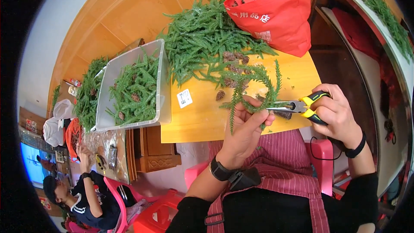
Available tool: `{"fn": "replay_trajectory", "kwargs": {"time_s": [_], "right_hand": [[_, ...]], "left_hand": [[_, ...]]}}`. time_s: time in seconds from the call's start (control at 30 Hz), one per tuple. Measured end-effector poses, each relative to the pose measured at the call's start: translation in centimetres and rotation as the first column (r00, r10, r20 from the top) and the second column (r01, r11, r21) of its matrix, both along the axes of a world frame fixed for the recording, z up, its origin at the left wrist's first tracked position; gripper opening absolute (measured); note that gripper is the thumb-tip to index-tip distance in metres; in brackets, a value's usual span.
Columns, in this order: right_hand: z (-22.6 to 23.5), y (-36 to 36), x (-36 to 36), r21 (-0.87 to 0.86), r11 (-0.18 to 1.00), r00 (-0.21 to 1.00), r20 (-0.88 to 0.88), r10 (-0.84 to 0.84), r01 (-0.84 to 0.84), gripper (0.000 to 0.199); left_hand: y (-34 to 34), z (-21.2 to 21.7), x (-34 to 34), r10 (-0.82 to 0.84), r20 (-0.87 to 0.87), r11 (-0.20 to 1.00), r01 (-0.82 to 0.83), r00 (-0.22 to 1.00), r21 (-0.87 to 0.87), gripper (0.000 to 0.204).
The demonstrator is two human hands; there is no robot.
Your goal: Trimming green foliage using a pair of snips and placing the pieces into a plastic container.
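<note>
Between the thumb and fingers of my left hand is a green artificial pine sprig, its long needled strands curling up and hanging down. My right hand is closed round the yellow and black handles of a pair of pliers. The pliers' jaws reach to the sprig right by my left fingertips; whether they bite on its stem I cannot make out. Just beyond the sprig, brown pine cones lie heaped on the yellow tabletop, and a single pine cone sits apart.
A clear plastic bin of sprigs with cones stands left. Loose greenery covers the table's far side, beside a red bag filled with cones. A white card lies near the bin. Another person works at a table further left.
</note>
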State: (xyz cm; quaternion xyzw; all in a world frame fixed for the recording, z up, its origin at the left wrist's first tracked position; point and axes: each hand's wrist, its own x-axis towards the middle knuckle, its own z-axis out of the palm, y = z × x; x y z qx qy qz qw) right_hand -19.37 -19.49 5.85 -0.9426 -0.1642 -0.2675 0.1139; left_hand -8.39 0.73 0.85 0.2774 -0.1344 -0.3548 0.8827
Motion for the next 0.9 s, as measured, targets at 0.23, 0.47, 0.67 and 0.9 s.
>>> {"fn": "replay_trajectory", "kwargs": {"time_s": [0.23, 0.47, 0.67, 0.9], "right_hand": [[-0.6, -0.1, 0.1, 0.016, 1.0, 1.0, 0.003, 0.02, -0.02, 0.022], [-1.6, 0.0, -0.3, 0.111, 0.994, 0.998, -0.064, 0.012, -0.005, 0.019], [-1.5, 0.3, 0.0, 0.166, 0.986, 0.996, -0.077, 0.035, -0.022, 0.019], [-2.9, -2.0, -1.8, 0.392, 0.894, 0.949, -0.3, -0.099, 0.217, 0.028]], "left_hand": [[-0.3, 0.6, -0.3, 0.108, 0.076, 0.993, -0.111, 0.991, 0.028, 0.023], [-0.8, 0.2, -0.6, 0.288, 0.285, 0.937, -0.33, 0.915, 0.115, 0.024], [-0.1, -0.9, -0.2, 0.409, 0.548, 0.848, -0.526, 0.729, 0.067, 0.026], [1.3, 0.4, 2.6, 0.334, 0.907, 0.81, -0.569, 0.255, -0.138, 0.022]]}}
